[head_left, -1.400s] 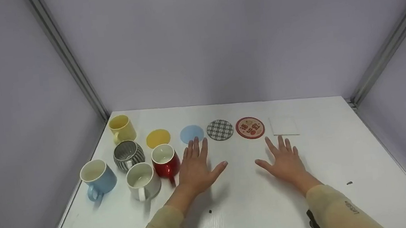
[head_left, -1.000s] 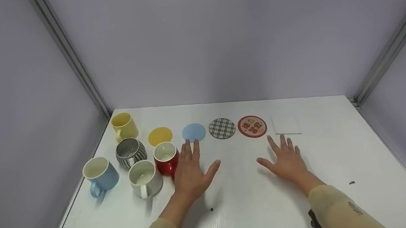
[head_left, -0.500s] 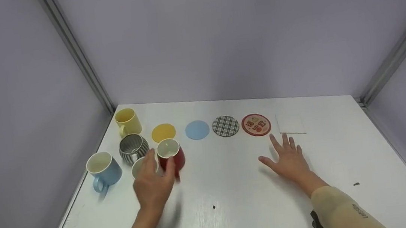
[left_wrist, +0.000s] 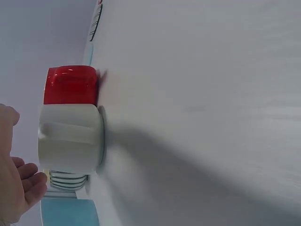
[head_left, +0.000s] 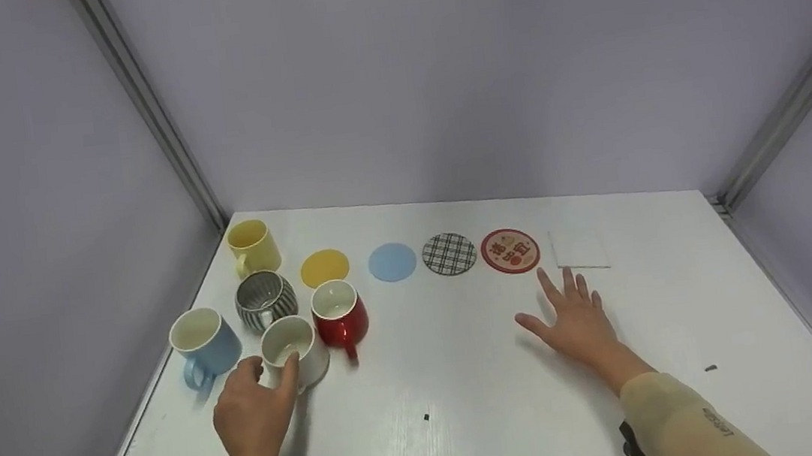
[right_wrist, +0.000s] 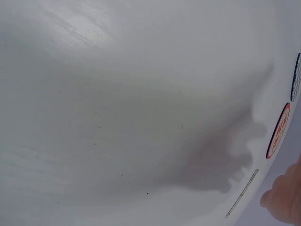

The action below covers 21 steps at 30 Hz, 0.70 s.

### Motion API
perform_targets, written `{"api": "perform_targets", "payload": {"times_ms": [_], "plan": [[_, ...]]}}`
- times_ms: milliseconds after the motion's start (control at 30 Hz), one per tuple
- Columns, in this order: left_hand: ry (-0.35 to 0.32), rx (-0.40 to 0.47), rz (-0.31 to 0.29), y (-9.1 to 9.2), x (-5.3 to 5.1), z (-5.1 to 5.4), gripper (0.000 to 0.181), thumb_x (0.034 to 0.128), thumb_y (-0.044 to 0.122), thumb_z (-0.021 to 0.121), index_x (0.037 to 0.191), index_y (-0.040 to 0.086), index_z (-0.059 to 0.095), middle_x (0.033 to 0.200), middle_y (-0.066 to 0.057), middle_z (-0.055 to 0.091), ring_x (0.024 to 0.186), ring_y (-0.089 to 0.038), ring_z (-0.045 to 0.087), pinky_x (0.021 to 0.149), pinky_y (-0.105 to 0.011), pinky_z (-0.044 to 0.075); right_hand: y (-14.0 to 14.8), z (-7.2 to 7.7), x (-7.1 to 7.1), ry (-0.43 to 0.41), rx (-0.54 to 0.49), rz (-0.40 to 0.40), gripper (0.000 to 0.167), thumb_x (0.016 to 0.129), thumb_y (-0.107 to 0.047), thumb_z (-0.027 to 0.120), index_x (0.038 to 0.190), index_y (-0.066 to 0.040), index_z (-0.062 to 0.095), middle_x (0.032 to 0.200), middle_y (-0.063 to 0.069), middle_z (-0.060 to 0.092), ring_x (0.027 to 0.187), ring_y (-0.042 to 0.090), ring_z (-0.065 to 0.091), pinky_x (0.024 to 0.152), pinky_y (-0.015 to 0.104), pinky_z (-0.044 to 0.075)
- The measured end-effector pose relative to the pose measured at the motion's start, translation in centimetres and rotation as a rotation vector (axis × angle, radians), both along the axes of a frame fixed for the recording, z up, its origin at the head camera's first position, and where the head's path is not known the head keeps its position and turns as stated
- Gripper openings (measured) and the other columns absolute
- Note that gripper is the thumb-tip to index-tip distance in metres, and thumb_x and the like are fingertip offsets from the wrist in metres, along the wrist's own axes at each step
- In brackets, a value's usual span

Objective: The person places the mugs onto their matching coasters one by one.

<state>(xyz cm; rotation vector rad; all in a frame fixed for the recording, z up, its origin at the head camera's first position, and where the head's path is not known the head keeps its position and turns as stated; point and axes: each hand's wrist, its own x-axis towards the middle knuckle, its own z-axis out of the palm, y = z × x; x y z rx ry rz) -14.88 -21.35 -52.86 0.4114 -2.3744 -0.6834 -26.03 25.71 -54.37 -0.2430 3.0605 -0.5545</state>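
My left hand hovers at the near side of a white mug, its thumb in front of the rim and fingers loosely bent. In the left wrist view a thumb and curved fingers lie just beyond the white mug's top, with nothing between them. A red mug stands right beside the white one. Behind it is a grey striped mug, and a light blue mug stands to the left. My right hand is held above the table, fingers spread, holding nothing.
A yellow mug stands at the back left. Along the back lie a yellow coaster, a blue coaster, a plaid coaster, a red patterned coaster and a clear square coaster. Walls enclose the white table.
My left hand has moved left and nearer to me, from beside the red mug, past it, to the white mug. The right hand has stayed almost still. The head view has shifted slightly.
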Motion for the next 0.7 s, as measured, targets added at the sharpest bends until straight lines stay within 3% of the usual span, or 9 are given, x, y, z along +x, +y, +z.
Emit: {"api": "perform_targets", "payload": {"times_ms": [333,700], "plan": [[-0.239,0.032,-0.021,0.4,0.8,-1.4,0.056,0.0935,0.048,0.077,0.100,-0.008,0.077,0.092,-0.024,0.075,0.084,-0.040,0.073,0.074,-0.055,0.056,0.0,0.0,0.2,0.019,0.021,0.002,0.104,0.097,-0.077,0.053,0.170,-0.012,0.017,0.170,0.036,0.009,0.155,0.057,0.009,0.120,0.073,0.011],[-0.238,0.171,-0.054,1.0,0.7,-2.1,0.038,0.0987,0.036,0.074,0.087,0.001,0.079,0.084,-0.017,0.077,0.079,-0.034,0.073,0.071,-0.050,0.053,-0.1,-0.3,0.1,0.005,0.044,-0.004,0.104,0.097,-0.078,0.052,0.170,-0.013,0.017,0.170,0.035,0.008,0.156,0.057,0.008,0.121,0.072,0.010]]}}
